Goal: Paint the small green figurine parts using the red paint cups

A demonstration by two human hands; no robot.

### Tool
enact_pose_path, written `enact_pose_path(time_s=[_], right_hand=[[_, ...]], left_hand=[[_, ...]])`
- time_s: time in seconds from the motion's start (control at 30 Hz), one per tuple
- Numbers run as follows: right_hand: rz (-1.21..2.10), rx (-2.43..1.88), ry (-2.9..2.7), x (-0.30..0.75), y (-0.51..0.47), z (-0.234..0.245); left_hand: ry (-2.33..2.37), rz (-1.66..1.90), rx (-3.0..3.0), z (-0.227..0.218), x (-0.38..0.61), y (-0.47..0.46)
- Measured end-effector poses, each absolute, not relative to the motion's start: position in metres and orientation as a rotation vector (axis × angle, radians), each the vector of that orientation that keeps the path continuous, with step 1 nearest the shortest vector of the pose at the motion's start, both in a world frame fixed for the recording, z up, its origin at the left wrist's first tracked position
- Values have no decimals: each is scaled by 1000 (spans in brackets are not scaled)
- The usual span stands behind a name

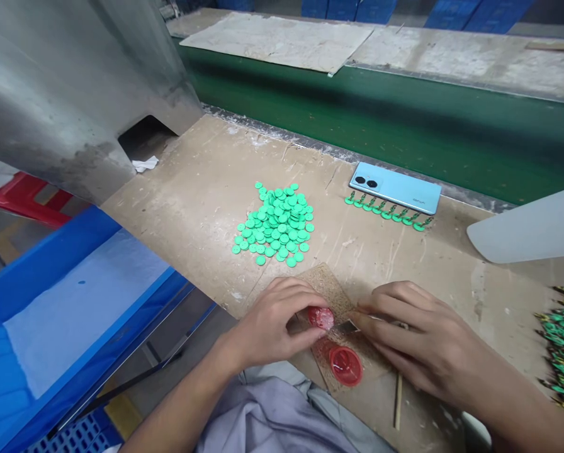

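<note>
Forearms (190, 396) cropped — red piece (321, 318) half-hidden

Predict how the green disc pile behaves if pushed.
The green disc pile would likely spread rather than move as one, since its pieces look loose and separate. They'd probably slide more than roll, as most lie flat. Each is likely light, looking small and thin.

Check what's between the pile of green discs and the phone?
Head view: from the pile of green discs, scuffed tabletop, then a row of green-based pieces along the near edge of the phone.
</note>
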State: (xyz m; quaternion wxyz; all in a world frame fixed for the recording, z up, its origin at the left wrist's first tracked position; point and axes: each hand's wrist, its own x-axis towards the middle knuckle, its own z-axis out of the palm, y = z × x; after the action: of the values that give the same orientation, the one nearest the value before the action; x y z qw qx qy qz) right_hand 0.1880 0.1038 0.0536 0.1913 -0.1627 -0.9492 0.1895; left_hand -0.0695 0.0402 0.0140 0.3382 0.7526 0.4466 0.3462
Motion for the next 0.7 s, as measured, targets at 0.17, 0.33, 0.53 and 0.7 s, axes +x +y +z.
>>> enact_pose_path(time_s=[0.17,0.33,0.53,0.7], right_hand=[[511,-469,-2691,182,102,50],[454,-421,-2687,173,99,52],[342,-381,-2693,170,99,53],[331,-384,-2688,169,99,51]], left_hand=[[1161,904,1958,15,-69,40],[1154,885,1957,15,-70,40],[1131,918,1955,14,-70,41],[1139,914,1968,13,-70,42]])
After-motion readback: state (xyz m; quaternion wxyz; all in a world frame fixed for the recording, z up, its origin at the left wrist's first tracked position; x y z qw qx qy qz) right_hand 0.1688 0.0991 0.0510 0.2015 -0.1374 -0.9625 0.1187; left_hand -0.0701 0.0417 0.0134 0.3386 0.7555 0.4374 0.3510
